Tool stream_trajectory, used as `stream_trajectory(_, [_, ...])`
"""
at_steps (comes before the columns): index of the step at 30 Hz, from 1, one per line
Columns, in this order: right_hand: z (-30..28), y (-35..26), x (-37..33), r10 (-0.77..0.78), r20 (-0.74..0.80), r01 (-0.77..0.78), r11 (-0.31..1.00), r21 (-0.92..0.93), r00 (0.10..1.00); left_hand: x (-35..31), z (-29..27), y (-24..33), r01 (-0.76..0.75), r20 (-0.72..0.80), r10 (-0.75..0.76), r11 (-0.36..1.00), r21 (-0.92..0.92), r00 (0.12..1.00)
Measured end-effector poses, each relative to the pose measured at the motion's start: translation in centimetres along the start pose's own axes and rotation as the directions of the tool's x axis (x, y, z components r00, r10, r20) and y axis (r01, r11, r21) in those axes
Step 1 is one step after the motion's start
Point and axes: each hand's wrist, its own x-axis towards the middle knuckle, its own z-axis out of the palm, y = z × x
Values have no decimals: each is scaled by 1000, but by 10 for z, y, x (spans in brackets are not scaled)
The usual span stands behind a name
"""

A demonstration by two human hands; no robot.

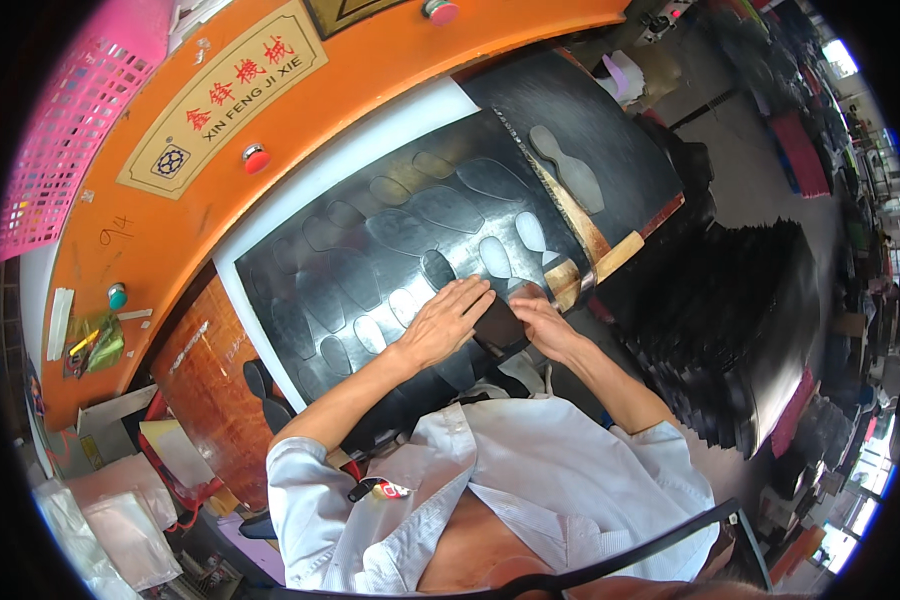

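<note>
A black glossy sheet point(310, 250), marked with several sole-shaped outlines, lies on a white board point(432, 103) in front of me. My left hand point(448, 322) rests flat on the sheet, fingers stretched and close together, their tips by the left edge of a dark brown flat piece point(500, 328). At that piece's right edge is my right hand point(547, 328), its fingers curled against it. The underside of the piece is hidden, so I cannot tell what kind of thing it is. Pale shoe-sole outlines point(494, 257) show just beyond my fingertips.
An orange machine point(340, 80) with red knobs point(256, 158) curves across the far side. Right of the sheet are a wooden bar point(620, 257) and a loose grey sole point(567, 168). A tall stack of black sheets point(715, 330) stands at the right; a pink basket point(80, 120) sits far left.
</note>
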Motion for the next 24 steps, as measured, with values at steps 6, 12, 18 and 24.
stream_trajectory(6, [6,12,2,-114,-54,103,978,-181,992,10,-15,-1,342,-47,-489,672,-656,871])
stream_trajectory(12, [29,2,-12,-538,-175,247,620,-745,825,12,-82,-24,-220,-389,-739,321,-921,550])
stream_trajectory(18, [54,0,-33,-490,52,325,492,-808,870,-43,-93,-16,39,-668,-208,965,-260,714])
stream_trajectory(24, [48,24,17,79,201,12,909,-417,976,-69,-24,13,23,114,-18,999,-45,993])
